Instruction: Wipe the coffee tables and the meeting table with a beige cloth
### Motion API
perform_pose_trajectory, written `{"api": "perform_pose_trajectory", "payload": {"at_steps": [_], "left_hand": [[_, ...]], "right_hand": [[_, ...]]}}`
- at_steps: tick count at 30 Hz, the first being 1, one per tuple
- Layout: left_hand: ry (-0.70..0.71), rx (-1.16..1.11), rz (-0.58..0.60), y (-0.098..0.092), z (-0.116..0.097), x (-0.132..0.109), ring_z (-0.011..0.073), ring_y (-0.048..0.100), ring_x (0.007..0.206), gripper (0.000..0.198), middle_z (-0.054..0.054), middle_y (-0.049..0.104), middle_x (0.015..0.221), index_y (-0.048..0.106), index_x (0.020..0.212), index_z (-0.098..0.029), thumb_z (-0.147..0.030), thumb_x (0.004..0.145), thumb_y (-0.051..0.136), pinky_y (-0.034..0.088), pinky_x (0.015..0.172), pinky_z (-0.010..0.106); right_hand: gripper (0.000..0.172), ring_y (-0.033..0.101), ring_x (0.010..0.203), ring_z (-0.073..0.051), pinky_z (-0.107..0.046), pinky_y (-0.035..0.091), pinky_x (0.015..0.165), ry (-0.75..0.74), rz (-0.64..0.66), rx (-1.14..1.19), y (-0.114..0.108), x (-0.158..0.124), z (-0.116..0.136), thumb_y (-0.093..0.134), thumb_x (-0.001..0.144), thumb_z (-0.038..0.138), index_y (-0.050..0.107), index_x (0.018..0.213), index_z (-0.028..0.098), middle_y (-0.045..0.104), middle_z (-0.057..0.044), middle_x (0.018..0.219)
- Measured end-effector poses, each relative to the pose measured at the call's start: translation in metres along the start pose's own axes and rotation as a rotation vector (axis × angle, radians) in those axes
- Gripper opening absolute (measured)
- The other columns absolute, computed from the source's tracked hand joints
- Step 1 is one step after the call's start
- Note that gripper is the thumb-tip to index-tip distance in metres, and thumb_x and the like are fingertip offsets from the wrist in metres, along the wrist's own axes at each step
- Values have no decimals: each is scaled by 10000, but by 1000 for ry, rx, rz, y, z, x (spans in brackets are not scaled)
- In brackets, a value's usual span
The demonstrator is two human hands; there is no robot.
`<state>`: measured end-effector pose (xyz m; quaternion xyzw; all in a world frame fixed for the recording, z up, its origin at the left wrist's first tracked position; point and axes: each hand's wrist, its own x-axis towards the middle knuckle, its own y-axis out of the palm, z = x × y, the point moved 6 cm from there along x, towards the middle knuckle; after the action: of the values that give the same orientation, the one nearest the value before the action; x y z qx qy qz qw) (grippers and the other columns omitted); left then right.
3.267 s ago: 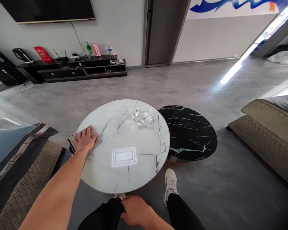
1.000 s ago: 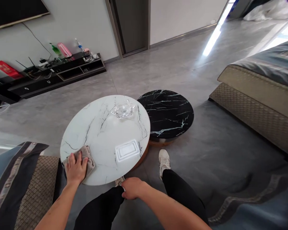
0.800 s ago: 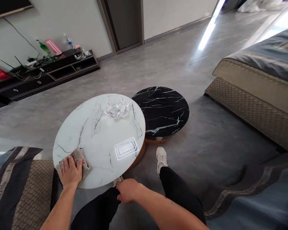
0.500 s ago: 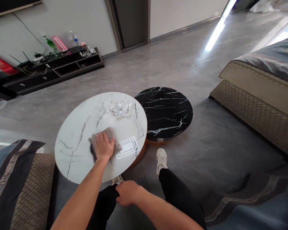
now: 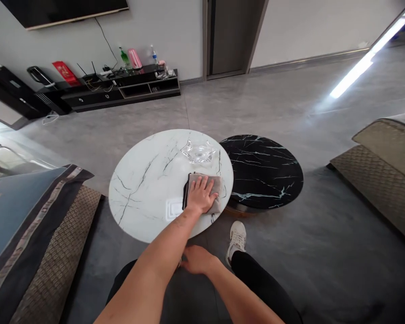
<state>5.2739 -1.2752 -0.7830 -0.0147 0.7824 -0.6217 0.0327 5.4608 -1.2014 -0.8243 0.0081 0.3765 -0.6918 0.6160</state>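
Observation:
My left hand lies flat, palm down, on a folded grey-brown cloth, fingers spread and pressing it to the tabletop. A dark edge of the cloth shows on its left side. Under it is a round white table with grey marble veins. Just beyond the cloth sits a clear glass dish with a pointed rim. My right hand is below the table's near edge, fingers curled by my left leg. Its fingertips are partly hidden, and whether it holds anything cannot be seen.
A lower round black table adjoins the white one on the right. Sofas flank me, left and right. Along the wall runs a low black TV cabinet with bottles and a red bag. My shoe stands on the floor.
My left hand has slid the cloth rightward across the white table, nearer the glass dish and the right rim. The view has turned left. My right hand stays low by my leg.

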Motion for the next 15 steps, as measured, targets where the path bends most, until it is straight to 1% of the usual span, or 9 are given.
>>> {"api": "perform_pose_trajectory", "payload": {"at_steps": [2,4,7,9,10,11,12,13,15], "left_hand": [[-62,32,5,-9,42,-22,390,214,1753,742,91,275,1890,383,1795,-259,-609,1142,419,219,1421,644],[-153,57,1,-20,93,-50,393,208,1753,735,100,267,1891,382,1796,-241,-584,1146,406,210,1419,646],[-337,85,-12,-38,182,-104,391,195,1756,728,104,252,1898,373,1799,-223,-554,1150,366,192,1419,639],[-488,91,-22,-49,239,-143,406,200,1751,746,121,261,1896,353,1805,-209,-560,1146,345,198,1411,649],[-565,97,-39,-54,263,-160,419,204,1746,757,134,272,1892,346,1806,-195,-563,1145,329,209,1403,660],[-628,97,-57,-59,283,-175,423,206,1744,768,146,278,1888,337,1807,-183,-571,1145,310,218,1398,663],[-679,96,-74,-62,298,-187,422,206,1743,777,154,277,1888,330,1808,-176,-579,1145,288,220,1397,664],[-717,94,-89,-64,308,-194,419,205,1743,789,159,274,1888,322,1809,-172,-593,1145,264,219,1398,662],[-771,88,-108,-66,314,-200,412,196,1747,814,157,258,1894,308,1813,-174,-625,1142,211,204,1403,657]], "right_hand": [[391,766,1307,-380,-434,591,1047,2,18,-36,4,2,0,664,963,355,810,1299,218,830,-165,1365],[399,752,1331,-387,-441,577,1075,-5,31,-60,7,5,2,651,975,357,800,1298,177,815,-196,1381],[428,742,1344,-409,-458,573,1091,-15,42,-51,12,7,5,663,970,351,792,1316,135,796,-237,1401],[417,746,1333,-426,-473,582,1079,-5,27,-23,12,7,5,696,948,357,804,1295,150,801,-233,1395],[414,749,1322,-437,-484,586,1070,11,13,-5,11,6,4,715,934,359,808,1284,158,804,-232,1389],[426,752,1311,-449,-499,590,1061,34,-4,13,10,5,3,727,925,361,803,1291,158,805,-238,1382],[458,752,1306,-459,-515,591,1056,59,-24,25,8,4,1,724,928,364,784,1328,149,801,-250,1382],[491,748,1311,-465,-529,587,1061,84,-49,38,5,3,0,704,947,371,756,1375,135,792,-266,1390],[486,722,1360,-456,-537,566,1100,124,-120,121,-1,4,-2,642,1003,389,723,1401,121,773,-283,1413]]}}
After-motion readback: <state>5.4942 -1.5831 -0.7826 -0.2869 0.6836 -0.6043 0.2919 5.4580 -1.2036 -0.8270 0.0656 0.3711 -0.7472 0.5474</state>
